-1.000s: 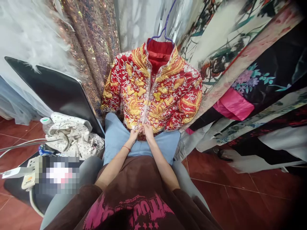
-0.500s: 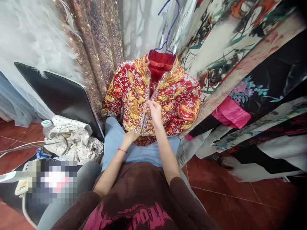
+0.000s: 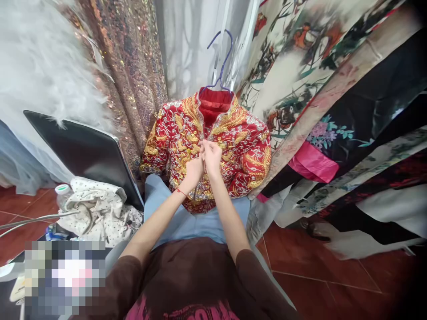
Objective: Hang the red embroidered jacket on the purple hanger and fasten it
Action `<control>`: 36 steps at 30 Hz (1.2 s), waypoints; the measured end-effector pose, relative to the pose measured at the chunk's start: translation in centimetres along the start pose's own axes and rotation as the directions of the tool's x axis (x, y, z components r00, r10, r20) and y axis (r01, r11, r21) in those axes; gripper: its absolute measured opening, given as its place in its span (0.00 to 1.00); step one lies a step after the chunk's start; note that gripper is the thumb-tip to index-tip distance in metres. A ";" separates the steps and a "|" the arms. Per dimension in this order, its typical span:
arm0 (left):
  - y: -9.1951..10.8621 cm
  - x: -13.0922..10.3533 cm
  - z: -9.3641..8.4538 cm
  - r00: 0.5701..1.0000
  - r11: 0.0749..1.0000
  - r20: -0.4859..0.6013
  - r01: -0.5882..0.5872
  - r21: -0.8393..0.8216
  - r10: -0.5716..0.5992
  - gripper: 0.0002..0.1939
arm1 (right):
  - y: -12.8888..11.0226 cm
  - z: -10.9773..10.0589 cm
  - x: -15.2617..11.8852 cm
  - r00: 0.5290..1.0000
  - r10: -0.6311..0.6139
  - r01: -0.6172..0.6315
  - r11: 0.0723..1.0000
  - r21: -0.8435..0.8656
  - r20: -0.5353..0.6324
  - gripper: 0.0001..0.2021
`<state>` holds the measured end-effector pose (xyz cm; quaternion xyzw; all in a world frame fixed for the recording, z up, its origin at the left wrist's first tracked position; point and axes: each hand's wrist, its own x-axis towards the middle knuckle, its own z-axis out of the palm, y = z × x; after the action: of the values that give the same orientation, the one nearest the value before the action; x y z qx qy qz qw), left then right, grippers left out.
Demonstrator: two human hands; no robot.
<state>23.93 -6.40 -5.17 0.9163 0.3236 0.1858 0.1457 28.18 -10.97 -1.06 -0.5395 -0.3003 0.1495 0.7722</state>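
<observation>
Pink lettering runs across the front of the person's brown top (image 3: 187, 284) at the bottom edge of the view, but too little of it shows to be read. A small label sits inside the red collar of the jacket; its writing is too small to make out.

The red jacket embroidered in gold and silver (image 3: 240, 151) hangs on a purple wire hanger (image 3: 222, 62) in front of the person, its hem resting on a light blue padded surface (image 3: 160, 204). Both hands meet at the jacket's front opening, at chest height just below the collar. The left hand (image 3: 194, 169), with a thin red cord around the wrist, is closed with its fingertips pinched on the left front edge. The right hand (image 3: 212, 155) is likewise closed narrow, its fingers pinching the opposite edge; the two hands touch each other.

Half a second ago the left hand was low at the hem and only the right hand was up at mid-front; it has since risen to join the right, which has climbed a little higher.

To the left lie a dark flat panel (image 3: 83, 151) and a crumpled white dotted cloth (image 3: 100, 213); printed floral fabrics (image 3: 320, 89) hang to the right over a red tiled floor (image 3: 333, 275).
</observation>
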 end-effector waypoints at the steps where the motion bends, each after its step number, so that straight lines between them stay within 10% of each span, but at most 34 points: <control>1: 0.2 -0.1 0.1 1.000 1.000 -0.002 0.004 0.010 -0.004 0.19 | -0.5 0.2 0.5 1.000 -0.029 0.029 1.000 0.005 -0.010 0.19; 8: 1.5 0.1 0.1 0.999 0.995 -0.033 0.019 0.096 -0.016 0.21 | -4.1 1.6 5.3 0.992 -0.124 0.122 0.990 -0.077 -0.030 0.17; 16: -0.2 2.4 -1.6 0.997 0.995 0.015 -0.078 0.054 0.077 0.20 | -2.3 -0.7 6.4 0.986 -0.163 0.163 0.925 -0.342 0.028 0.24; 20: -1.9 5.1 -6.2 0.950 0.977 -0.267 -0.192 -0.091 0.161 0.16 | -3.2 -2.2 8.1 0.964 -0.266 0.146 0.536 -0.831 -0.002 0.27; 24: -4.8 9.0 -11.8 0.734 0.947 -0.667 -0.292 -0.137 0.130 0.22 | -5.5 -4.2 8.1 0.906 -0.368 0.302 0.215 -0.929 0.210 0.23; 29: -9.5 12.5 -14.7 0.861 0.907 -0.435 -0.374 -0.193 0.263 0.25 | -8.6 -11.0 7.8 0.717 -0.656 0.273 -0.047 -0.961 0.235 0.33; 33: -10.3 12.3 -15.2 0.866 0.934 -0.423 -0.339 -0.108 0.266 0.18 | -9.6 -14.8 10.0 0.820 -0.479 0.293 -0.120 -0.949 0.314 0.34; 36: -9.7 11.8 -16.2 0.855 0.969 -0.483 -0.244 -0.048 0.191 0.19 | -9.1 -14.7 11.9 0.805 -0.496 0.327 -0.087 -0.941 0.325 0.33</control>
<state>20.18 10.83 8.41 0.8643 0.2329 0.4367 0.0893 45.72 -18.72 7.43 -0.7985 -0.4187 -0.3710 0.2223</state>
